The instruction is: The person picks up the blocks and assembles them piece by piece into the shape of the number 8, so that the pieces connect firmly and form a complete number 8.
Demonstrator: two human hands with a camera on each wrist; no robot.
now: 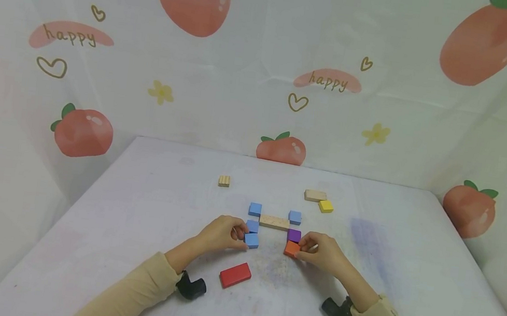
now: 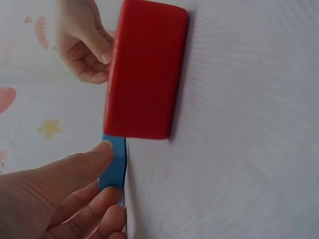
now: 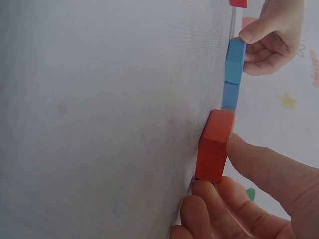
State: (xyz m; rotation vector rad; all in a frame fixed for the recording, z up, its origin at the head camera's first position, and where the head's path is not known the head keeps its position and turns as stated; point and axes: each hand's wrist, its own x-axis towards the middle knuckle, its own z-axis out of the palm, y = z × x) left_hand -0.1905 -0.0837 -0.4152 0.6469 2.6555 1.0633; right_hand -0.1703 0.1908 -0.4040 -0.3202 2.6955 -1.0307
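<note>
My left hand [image 1: 224, 234] pinches the nearest blue block [image 1: 251, 240] between thumb and fingers, the thumb pressed on its near side in the left wrist view. Another blue block [image 1: 252, 226] sits right behind it, and a third blue block [image 1: 255, 209] stands farther back. My right hand [image 1: 321, 251] holds an orange block [image 3: 215, 147] at the table surface, thumb on one side and fingers on the other. Right behind the orange block is a purple block [image 1: 294, 235]. A long wooden block [image 1: 274, 222] lies crosswise between the two columns, below a blue block [image 1: 295, 217] at the back right.
A red rectangular block [image 1: 235, 275] lies in front of the left hand. Toward the back are a striped wooden block [image 1: 224, 181], a plain wooden block [image 1: 315, 196] and a yellow block [image 1: 325, 206]. A printed curtain [image 1: 241, 99] hangs behind the white table [image 1: 161, 184].
</note>
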